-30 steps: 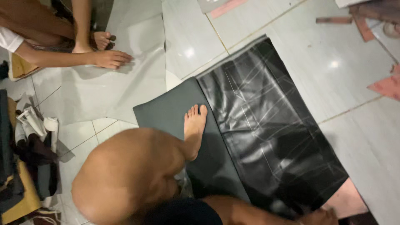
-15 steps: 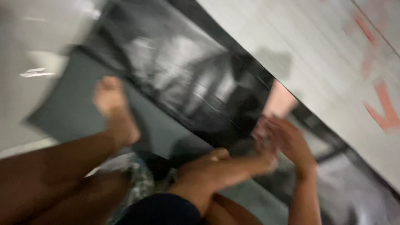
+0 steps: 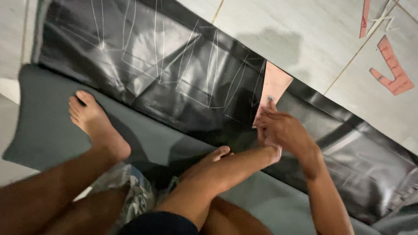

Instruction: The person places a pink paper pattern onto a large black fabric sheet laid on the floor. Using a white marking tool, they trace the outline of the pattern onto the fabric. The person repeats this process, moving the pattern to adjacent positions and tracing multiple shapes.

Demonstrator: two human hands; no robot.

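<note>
Pale tiled floor (image 3: 278, 39), glossy black sheet (image 3: 174, 74) with chalk lines spread over a grey mat (image 3: 48, 130). Right hand (image 3: 285, 130) and left hand (image 3: 267, 150) press a pink template (image 3: 274, 87) flat near the sheet's far edge; grip state can't tell. Pink offcuts (image 3: 392, 65) lie on tiles at far right.

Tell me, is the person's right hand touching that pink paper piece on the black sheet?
Touching. The head view shows the right hand with fingertips pressed on the lower edge of the pink paper piece.
</note>
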